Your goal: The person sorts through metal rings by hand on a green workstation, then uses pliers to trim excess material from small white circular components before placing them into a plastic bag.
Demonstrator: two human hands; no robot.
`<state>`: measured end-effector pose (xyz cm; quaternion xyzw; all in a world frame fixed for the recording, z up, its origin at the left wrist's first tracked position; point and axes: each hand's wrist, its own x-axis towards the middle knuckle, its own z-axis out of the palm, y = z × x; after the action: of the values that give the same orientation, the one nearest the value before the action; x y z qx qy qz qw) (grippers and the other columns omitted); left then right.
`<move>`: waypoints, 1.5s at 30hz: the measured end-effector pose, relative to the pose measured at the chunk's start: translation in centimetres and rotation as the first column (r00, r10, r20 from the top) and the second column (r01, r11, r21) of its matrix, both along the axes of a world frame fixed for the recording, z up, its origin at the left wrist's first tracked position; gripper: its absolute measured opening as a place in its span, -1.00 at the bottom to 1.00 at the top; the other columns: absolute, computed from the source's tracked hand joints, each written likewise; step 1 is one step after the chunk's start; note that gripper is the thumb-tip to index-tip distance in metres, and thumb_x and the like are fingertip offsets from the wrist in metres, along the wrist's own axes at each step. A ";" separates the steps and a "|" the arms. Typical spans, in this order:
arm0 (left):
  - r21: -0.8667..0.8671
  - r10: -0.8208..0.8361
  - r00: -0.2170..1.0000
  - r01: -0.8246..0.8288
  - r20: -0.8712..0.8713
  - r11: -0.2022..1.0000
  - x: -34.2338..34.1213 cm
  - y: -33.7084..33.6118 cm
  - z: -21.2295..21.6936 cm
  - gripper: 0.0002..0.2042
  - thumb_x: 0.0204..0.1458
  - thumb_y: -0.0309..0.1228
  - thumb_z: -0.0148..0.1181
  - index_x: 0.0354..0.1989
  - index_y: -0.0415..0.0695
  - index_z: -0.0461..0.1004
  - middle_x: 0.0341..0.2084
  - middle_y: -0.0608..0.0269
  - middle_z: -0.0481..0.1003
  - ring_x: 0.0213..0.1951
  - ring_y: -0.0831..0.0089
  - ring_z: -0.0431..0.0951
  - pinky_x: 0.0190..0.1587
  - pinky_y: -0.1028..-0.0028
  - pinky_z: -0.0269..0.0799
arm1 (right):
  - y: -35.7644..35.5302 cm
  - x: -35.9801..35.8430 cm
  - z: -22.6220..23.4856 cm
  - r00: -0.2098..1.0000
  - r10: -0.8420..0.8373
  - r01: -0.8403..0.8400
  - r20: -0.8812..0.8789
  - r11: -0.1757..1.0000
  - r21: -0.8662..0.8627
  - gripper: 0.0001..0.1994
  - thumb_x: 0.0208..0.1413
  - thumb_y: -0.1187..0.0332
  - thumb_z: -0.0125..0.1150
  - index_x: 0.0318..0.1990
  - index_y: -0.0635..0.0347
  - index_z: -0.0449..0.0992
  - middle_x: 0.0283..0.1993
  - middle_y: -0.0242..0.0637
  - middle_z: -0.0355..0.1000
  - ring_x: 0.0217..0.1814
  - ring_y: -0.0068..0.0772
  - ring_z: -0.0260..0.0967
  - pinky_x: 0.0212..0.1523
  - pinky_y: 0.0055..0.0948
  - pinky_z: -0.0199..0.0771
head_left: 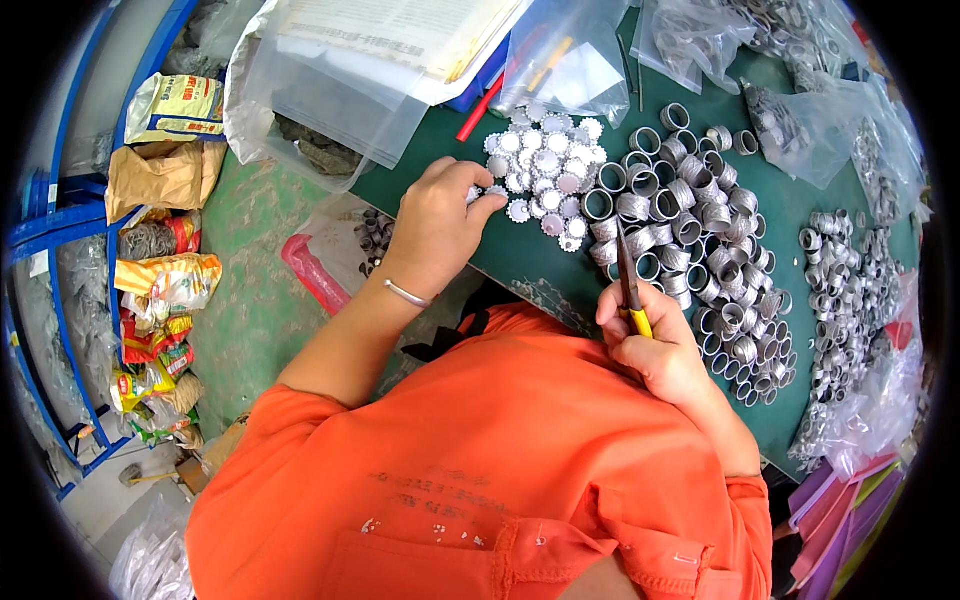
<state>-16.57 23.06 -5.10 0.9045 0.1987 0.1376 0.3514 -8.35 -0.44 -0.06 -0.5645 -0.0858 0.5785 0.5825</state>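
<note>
At the near edge of the green table, my left hand (440, 212) pinches a small silvery-white disc between thumb and fingers. Beside those fingertips lies a pile of toothed white discs (546, 164). A pointed tool (640, 322) with a yellow handle and a long dark metal end is gripped in my right hand (660, 345); its exact kind is unclear. Its tip points away from me, at the left edge of a heap of grey metal rings (715, 225). Most of the handle is hidden inside the hand.
More metal rings (845, 300) lie at the right, near clear plastic bags (810, 135). Printed papers (390, 40) and a red stick (478, 112) are at the back. A blue shelf rack (60, 230) with packets stands left, across the green floor (250, 250).
</note>
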 end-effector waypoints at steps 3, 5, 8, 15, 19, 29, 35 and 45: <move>0.048 -0.057 0.998 0.056 0.017 0.997 -0.1 0.1 0.2 -0.82 -0.16 -0.49 0.28 -0.38 -0.26 0.47 -0.45 0.07 0.43 -0.41 0.17 0.48 -0.35 0.38 0.40 | -0.1 0.0 -0.1 0.998 0.023 -0.024 0.062 1.000 0.010 -0.72 -0.28 0.68 -0.14 -0.33 0.23 0.33 -0.49 -0.51 0.09 -0.47 -0.69 -0.03 -0.46 -0.65 -0.02; 0.081 -0.073 0.996 0.069 0.045 0.994 -0.3 -0.2 0.1 -0.83 -0.16 -0.51 0.27 -0.37 -0.26 0.48 -0.45 0.08 0.42 -0.41 0.17 0.47 -0.35 0.37 0.40 | -0.1 0.1 0.1 0.995 0.037 -0.037 0.088 0.999 0.006 -0.72 -0.28 0.67 -0.14 -0.32 0.23 0.33 -0.49 -0.51 0.08 -0.46 -0.68 -0.03 -0.44 -0.65 -0.01; 0.126 -0.087 0.993 0.077 0.074 0.989 -0.4 -0.7 0.1 -0.83 -0.16 -0.54 0.26 -0.35 -0.26 0.48 -0.45 0.09 0.40 -0.41 0.16 0.47 -0.35 0.37 0.40 | 0.0 0.1 0.3 0.993 0.048 -0.048 0.109 0.999 0.002 -0.72 -0.27 0.67 -0.14 -0.32 0.23 0.33 -0.49 -0.51 0.08 -0.46 -0.67 -0.03 -0.42 -0.65 0.00; 0.195 -0.193 0.980 0.180 0.051 0.964 -0.4 -0.1 0.0 -0.83 -0.14 -0.56 0.24 -0.34 -0.30 0.47 -0.45 0.07 0.40 -0.40 0.14 0.46 -0.36 0.34 0.41 | 0.0 0.3 0.4 0.989 0.089 -0.089 0.118 0.996 -0.009 -0.73 -0.25 0.67 -0.12 -0.31 0.22 0.33 -0.48 -0.51 0.08 -0.45 -0.67 -0.02 -0.42 -0.64 0.02; 0.298 -0.223 0.972 0.192 0.071 0.935 -0.1 0.8 0.1 -0.89 -0.05 -0.55 0.18 -0.34 -0.29 0.47 -0.46 0.14 0.44 -0.44 0.28 0.49 -0.42 0.42 0.43 | -0.1 0.3 0.4 0.986 0.095 -0.093 0.139 0.995 -0.020 -0.73 -0.24 0.66 -0.11 -0.31 0.21 0.33 -0.48 -0.51 0.08 -0.45 -0.67 -0.01 -0.42 -0.64 0.03; -0.996 0.058 0.995 -0.082 -0.080 0.030 0.1 -3.0 2.4 -0.81 0.07 -0.46 0.12 -0.19 -0.29 0.41 -0.36 0.17 0.51 -0.37 0.45 0.55 -0.43 0.59 0.45 | 0.2 -0.4 -0.4 0.880 -0.012 0.068 0.474 0.993 -0.101 -0.67 -0.22 0.58 -0.01 -0.17 0.29 0.31 -0.49 -0.35 0.21 -0.50 -0.55 0.14 -0.46 -0.54 0.18; -0.998 0.041 0.997 -0.064 -0.064 -0.008 0.0 -3.7 2.7 -0.86 0.08 -0.47 0.10 -0.21 -0.23 0.40 -0.32 0.16 0.51 -0.33 0.43 0.56 -0.43 0.57 0.47 | 0.5 0.2 0.9 0.790 0.153 -0.033 0.594 0.978 -0.207 -0.67 -0.33 0.60 -0.02 -0.25 0.33 0.36 -0.47 -0.20 0.27 -0.46 -0.35 0.23 -0.40 -0.47 0.26; -1.000 0.004 1.000 0.009 0.009 0.027 -0.2 -4.0 3.1 -0.91 0.08 -0.51 0.10 -0.26 -0.23 0.40 -0.35 0.14 0.49 -0.38 0.44 0.54 -0.45 0.57 0.46 | 0.8 0.2 0.7 0.713 0.175 -0.114 0.679 0.984 -0.134 -0.56 -0.42 0.64 -0.09 -0.20 0.34 0.36 -0.26 -0.08 0.28 -0.14 -0.06 0.26 -0.07 -0.36 0.28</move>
<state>-16.82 19.07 -2.03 0.4026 0.2350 -0.0366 0.8839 -8.16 0.32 0.65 -0.7536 -0.3156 0.3747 0.4382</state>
